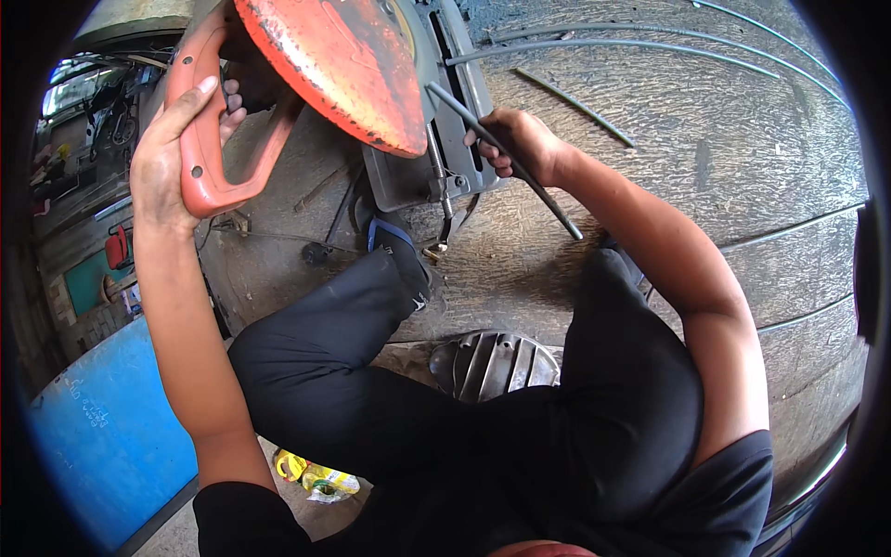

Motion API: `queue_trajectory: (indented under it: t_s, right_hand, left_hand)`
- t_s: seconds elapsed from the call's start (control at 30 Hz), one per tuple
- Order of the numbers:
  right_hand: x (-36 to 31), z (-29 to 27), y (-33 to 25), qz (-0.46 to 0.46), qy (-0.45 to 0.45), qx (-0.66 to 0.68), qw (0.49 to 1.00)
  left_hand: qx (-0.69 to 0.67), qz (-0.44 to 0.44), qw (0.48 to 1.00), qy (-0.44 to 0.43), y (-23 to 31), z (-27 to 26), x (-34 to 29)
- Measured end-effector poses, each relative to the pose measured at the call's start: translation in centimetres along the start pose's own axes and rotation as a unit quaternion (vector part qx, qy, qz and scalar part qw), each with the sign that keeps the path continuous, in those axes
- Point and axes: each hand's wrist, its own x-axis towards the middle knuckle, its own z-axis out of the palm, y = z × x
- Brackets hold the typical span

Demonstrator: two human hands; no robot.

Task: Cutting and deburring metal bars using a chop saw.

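My left hand (165, 162) is wrapped round the orange D-shaped handle (198, 158) of a cut-off saw, its thumb lying along the top. The saw's worn orange blade guard (348, 70) stands over a grey metal base (401, 178); the guard hides most of the wheel. In my right hand (531, 147) is a dark metal rod (549, 197), held to the right of the guard. It slants, with its far end over the saw's base and its near end pointing toward my right knee. A clamp screw (438, 167) sits on the base between the guard and my right hand.
Long thin rods (640, 45) lie across the worn wooden floor (705, 130) at the far right, with a short cut rod (575, 107) nearby. A ribbed metal piece (497, 364) is between my legs. A blue panel (121, 427) and yellow packets (317, 478) are at the left.
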Motion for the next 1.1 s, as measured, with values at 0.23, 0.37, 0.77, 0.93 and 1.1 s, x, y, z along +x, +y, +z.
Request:
queue_trajectory:
  t_s: [0.23,0.37,0.77,0.93,1.1]
  right_hand:
    - [0.3,-0.6,0.6,0.037,-0.111,0.119,0.986]
    - [0.6,-0.5,0.7,0.029,-0.108,0.081,0.99]
    - [0.2,0.5,1.6,-0.052,-0.029,-0.009,0.998]
    - [0.5,1.0,1.9,-0.085,0.043,-0.077,0.992]
    - [0.5,1.3,2.2,-0.128,0.069,-0.165,0.976]
  left_hand:
    - [-0.016,-0.002,1.0,-0.003,-0.1,0.0,-0.1]
    - [-0.016,0.001,1.0,0.005,-0.1,0.3,-0.1]
    - [-0.02,0.001,1.0,0.021,0.1,0.8,-0.3]
    - [-0.016,0.002,1.0,0.015,0.1,0.7,-0.3]
    - [-0.015,0.006,1.0,0.005,0.1,0.6,-0.2]
